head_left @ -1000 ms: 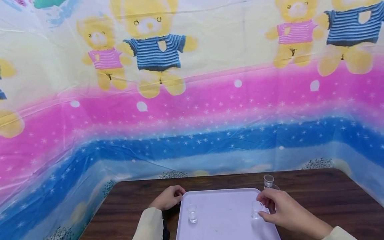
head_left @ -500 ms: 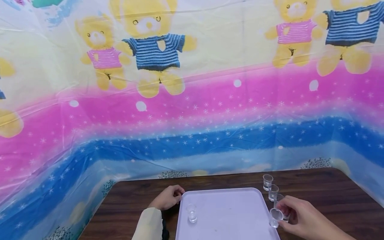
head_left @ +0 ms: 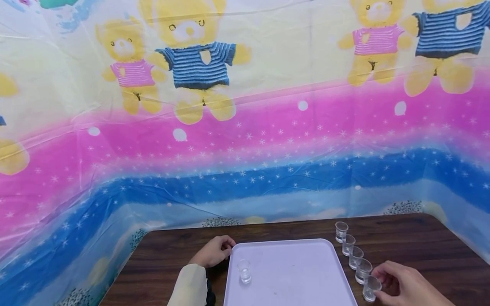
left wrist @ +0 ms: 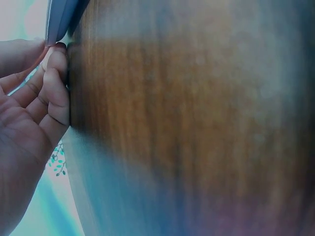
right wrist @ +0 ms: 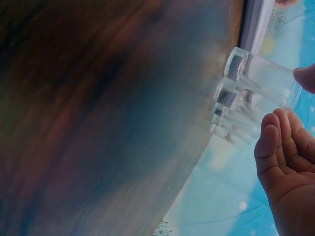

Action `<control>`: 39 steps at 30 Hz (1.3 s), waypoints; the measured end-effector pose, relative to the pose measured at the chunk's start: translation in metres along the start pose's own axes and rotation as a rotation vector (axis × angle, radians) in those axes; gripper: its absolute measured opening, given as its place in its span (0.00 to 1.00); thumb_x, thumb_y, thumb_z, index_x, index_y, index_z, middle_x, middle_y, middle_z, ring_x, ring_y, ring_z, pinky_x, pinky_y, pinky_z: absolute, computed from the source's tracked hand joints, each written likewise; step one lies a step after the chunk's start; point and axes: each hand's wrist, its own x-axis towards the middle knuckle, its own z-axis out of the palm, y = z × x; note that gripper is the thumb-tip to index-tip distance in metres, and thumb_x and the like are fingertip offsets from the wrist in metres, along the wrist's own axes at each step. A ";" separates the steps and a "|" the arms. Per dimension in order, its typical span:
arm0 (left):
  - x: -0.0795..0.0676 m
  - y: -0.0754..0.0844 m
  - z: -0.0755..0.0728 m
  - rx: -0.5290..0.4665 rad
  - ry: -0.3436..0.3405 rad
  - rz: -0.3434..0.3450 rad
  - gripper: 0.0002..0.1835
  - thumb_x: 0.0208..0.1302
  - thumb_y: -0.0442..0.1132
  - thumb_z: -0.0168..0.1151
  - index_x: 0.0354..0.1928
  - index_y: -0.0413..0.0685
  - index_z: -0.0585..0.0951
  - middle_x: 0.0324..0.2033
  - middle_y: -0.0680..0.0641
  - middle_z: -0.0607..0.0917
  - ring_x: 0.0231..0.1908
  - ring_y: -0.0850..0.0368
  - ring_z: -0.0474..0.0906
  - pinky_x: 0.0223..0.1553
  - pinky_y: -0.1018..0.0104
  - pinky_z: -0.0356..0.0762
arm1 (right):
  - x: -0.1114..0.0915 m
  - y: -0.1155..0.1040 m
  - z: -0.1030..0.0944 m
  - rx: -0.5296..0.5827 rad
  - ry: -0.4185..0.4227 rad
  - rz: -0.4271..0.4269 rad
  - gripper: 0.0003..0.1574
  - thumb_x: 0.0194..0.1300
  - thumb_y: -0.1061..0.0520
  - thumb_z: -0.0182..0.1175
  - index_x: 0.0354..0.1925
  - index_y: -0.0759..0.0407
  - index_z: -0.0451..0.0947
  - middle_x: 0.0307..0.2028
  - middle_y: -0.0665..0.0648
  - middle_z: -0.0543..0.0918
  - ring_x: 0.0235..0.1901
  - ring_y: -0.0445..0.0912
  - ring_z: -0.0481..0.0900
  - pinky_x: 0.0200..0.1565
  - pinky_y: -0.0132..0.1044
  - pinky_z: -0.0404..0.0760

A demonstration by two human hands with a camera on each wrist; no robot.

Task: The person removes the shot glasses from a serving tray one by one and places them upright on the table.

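Observation:
My right hand [head_left: 409,282] pinches a small clear shot glass [head_left: 371,290] near its rim, thumb on one side and fingertips on the other. The glass stands upright at the near end of a slanting row of similar shot glasses [head_left: 356,258] beside the tray. In the right wrist view, thumb and fingers meet the rim of the nearest glass [right wrist: 268,78]. A lilac tray [head_left: 291,272] lies on the table, with one shot glass [head_left: 245,272] upright near its left side. At the tray's far left corner, my left hand [head_left: 212,251] grips the edge between thumb and curled fingers.
The dark wooden table [head_left: 413,242] extends on both sides of the tray. Behind it hangs a bear-printed cloth [head_left: 245,170], reaching round both sides. The near part of the tray runs out of the head view.
My right hand has carried a shot glass from the tray's right side to the near end of the row on the table. The left hand stays at the tray corner.

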 end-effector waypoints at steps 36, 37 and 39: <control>0.000 0.002 0.001 0.009 0.020 -0.034 0.06 0.58 0.33 0.53 0.38 0.49 0.74 0.26 0.49 0.74 0.25 0.55 0.71 0.27 0.62 0.69 | 0.038 -0.039 0.008 0.002 0.109 -0.282 0.15 0.49 0.49 0.62 0.37 0.49 0.73 0.28 0.40 0.72 0.24 0.36 0.71 0.22 0.29 0.70; 0.000 0.002 0.001 0.010 0.020 -0.037 0.06 0.58 0.34 0.53 0.38 0.49 0.74 0.26 0.50 0.74 0.25 0.55 0.71 0.27 0.62 0.69 | 0.040 -0.042 0.009 0.002 0.097 -0.280 0.15 0.49 0.49 0.62 0.37 0.50 0.73 0.29 0.40 0.72 0.25 0.36 0.71 0.23 0.29 0.70; -0.001 0.002 0.001 0.008 0.019 -0.040 0.06 0.58 0.34 0.53 0.38 0.49 0.74 0.26 0.50 0.74 0.25 0.55 0.71 0.27 0.62 0.69 | 0.045 -0.047 0.011 0.004 0.084 -0.272 0.15 0.49 0.48 0.62 0.37 0.49 0.73 0.28 0.40 0.72 0.25 0.35 0.70 0.24 0.29 0.71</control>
